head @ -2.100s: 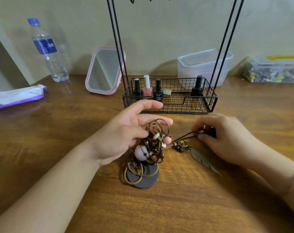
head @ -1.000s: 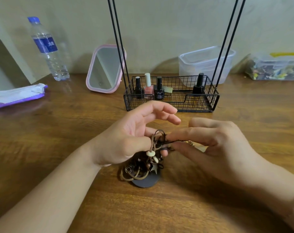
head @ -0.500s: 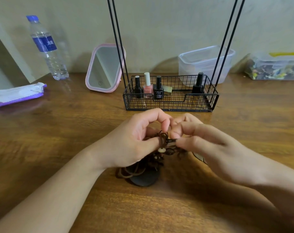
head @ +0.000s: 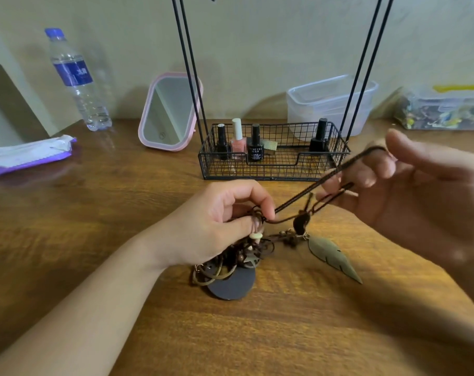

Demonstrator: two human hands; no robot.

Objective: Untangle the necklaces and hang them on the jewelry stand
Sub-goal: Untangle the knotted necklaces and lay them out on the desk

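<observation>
While my left hand (head: 217, 223) pinches the brown beaded tangle (head: 238, 253), right hand (head: 409, 191) grips its taut cord (head: 311, 188) beside.

The jewelry stand (head: 274, 156) sits on the table (head: 95, 213) with four small bottles (head: 238, 143) in its wire basket; behind it to the right is a tub (head: 325, 101), to its left a mirror (head: 168, 112), and farther left a water bottle (head: 76, 80) and a wipes pack (head: 29, 154). In front of the stand lies the tangle of necklaces (head: 230, 259), a leaf pendant (head: 333, 257) to its right. A box (head: 444, 109) of what seem to be small oddments stands far right of the stand.
</observation>
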